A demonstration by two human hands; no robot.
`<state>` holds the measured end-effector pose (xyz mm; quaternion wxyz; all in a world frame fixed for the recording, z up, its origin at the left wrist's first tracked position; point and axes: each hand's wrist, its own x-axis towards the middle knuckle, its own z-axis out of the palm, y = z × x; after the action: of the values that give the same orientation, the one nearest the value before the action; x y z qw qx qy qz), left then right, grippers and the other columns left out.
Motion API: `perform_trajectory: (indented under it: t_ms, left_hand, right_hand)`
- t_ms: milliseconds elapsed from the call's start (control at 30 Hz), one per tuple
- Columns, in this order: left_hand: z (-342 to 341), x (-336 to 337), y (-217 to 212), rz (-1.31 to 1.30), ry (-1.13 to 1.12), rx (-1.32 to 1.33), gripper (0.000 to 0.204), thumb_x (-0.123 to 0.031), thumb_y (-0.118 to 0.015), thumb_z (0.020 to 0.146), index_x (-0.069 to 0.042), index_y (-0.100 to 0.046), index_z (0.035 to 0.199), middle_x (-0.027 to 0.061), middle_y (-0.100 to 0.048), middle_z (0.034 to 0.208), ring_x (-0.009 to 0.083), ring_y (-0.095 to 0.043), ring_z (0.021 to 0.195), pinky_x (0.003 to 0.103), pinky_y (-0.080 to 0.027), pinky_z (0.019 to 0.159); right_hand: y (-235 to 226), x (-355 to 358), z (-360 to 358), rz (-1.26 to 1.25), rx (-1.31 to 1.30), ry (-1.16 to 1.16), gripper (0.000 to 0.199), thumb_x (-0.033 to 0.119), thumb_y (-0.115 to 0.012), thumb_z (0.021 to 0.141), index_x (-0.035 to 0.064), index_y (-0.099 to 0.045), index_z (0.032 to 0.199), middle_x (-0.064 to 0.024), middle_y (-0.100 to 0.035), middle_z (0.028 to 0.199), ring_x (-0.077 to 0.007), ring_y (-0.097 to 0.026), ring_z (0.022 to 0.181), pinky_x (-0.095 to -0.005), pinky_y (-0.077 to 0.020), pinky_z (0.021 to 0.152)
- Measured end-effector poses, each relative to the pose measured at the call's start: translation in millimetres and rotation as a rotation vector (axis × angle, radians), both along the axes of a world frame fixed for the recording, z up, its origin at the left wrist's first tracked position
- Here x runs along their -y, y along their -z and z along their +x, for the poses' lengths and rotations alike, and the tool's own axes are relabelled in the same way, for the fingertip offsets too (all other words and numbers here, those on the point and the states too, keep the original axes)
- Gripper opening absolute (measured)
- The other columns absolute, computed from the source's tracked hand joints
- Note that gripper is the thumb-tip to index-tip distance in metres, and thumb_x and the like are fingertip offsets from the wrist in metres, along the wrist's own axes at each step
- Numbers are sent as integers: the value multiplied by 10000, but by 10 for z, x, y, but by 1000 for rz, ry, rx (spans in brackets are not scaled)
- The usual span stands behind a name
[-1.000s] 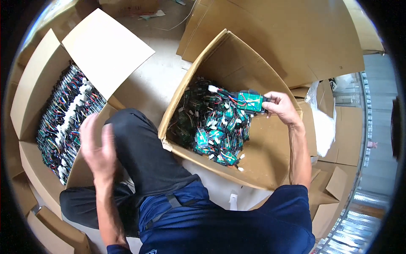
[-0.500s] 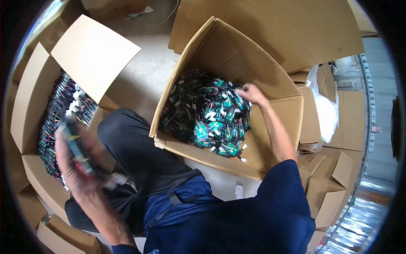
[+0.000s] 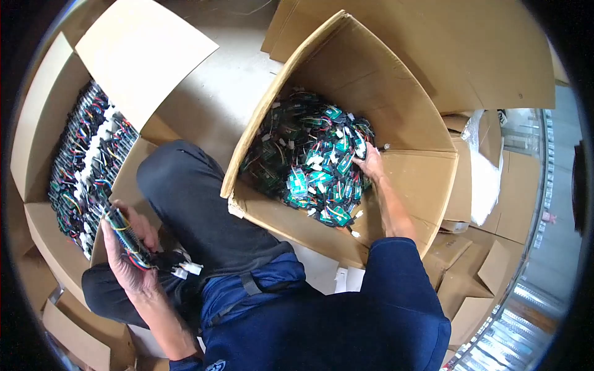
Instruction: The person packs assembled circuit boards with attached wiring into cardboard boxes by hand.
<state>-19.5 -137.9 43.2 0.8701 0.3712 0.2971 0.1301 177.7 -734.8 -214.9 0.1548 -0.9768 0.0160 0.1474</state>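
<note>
My left hand [image 3: 131, 250] grips a wired circuit board [image 3: 127, 238] beside the left carton [image 3: 37, 154] of neatly rowed boards. My right hand [image 3: 371, 166] reaches into the right carton's [image 3: 371, 80] loose green boards [image 3: 315, 167], fingers curled among them; whether they hold one I cannot tell.

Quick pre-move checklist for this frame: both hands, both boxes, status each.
1. Left hand has a firm hold on the wired circuit board: ok, fingers wrapped around it.
2. White connector on its leads hangs free: ok.
3. Left box open, with boards lined up in rows: ok.
4. Right hand reaches the loose pile of green boards: ok, resting on it.
5. Right hand grips one board: cannot tell, fingers buried in the pile.
6. Right box flaps clear of the arm: ok.
</note>
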Motion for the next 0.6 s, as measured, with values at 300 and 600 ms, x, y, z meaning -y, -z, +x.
perform_trajectory:
  t_ms: [300, 600]
  left_hand:
    - [6, 20, -46, -61, 110, 216, 456, -428, -538, 1064, -13, -573, 1249, 75, -511, 821, 199, -527, 666, 301, -430, 554]
    - [1095, 922, -810, 1015, 637, 911, 351, -143, -824, 847, -27, -619, 1107, 282, -470, 1501, 449, -468, 1394, 492, -364, 1156]
  right_hand:
    - [-1068, 197, 158, 599, -215, 52, 269, 322, -679, 963, 53, -671, 971, -37, -682, 788, -126, -615, 646, -283, -491, 556]
    - [-3855, -2171, 166, 441, -484, -450, 385, 346, -655, 972, -4, -650, 812, -64, -606, 715, -127, -566, 691, -324, -469, 597]
